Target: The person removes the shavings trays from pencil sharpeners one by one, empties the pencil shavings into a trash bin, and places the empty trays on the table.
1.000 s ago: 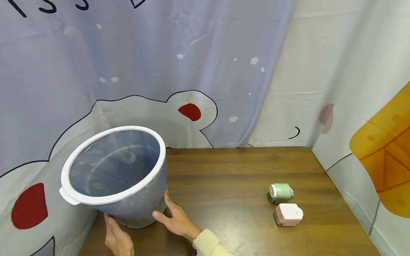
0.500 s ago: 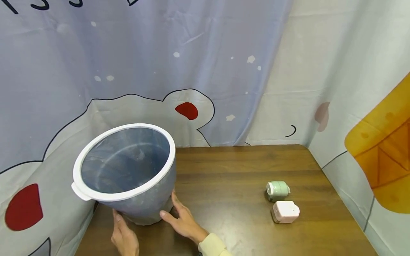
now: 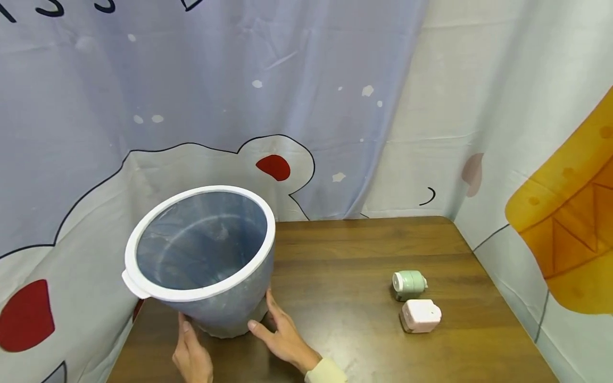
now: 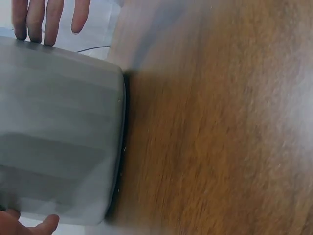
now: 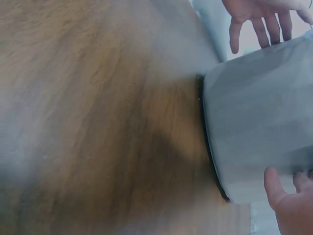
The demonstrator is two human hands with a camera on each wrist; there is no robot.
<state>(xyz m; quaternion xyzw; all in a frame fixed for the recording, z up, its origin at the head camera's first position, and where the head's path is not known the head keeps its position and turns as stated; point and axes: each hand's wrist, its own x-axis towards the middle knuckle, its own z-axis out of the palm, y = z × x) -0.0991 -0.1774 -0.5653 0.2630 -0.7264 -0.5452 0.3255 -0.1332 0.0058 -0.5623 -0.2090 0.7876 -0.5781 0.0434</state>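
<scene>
A large grey plastic bin [image 3: 239, 303] with a white rim [image 3: 129, 266] stands at the left of the brown wooden table, seen from above. Only bare blue-grey inner wall shows through its mouth. My left hand [image 3: 193, 354] touches the lower left side, its fingers partly hidden by the bin. On the lower right side rests my right hand [image 3: 287, 340], thumb in front and fingers extended along the wall. Both wrist views show the bin's lower wall [image 4: 58, 117] between the hands, with a dark line along its base. Whether the base touches the table, I cannot tell.
Right of centre on the table [image 3: 345, 276] lie a small green cylindrical object [image 3: 411, 283] and a small pink-white box-like object [image 3: 421, 315], close together. A printed curtain [image 3: 311, 80] hangs behind the table and along its right side.
The bin has moved to the right across the table, with both hands staying against its lower sides. The head view has turned slightly right. The green and pink objects keep their places.
</scene>
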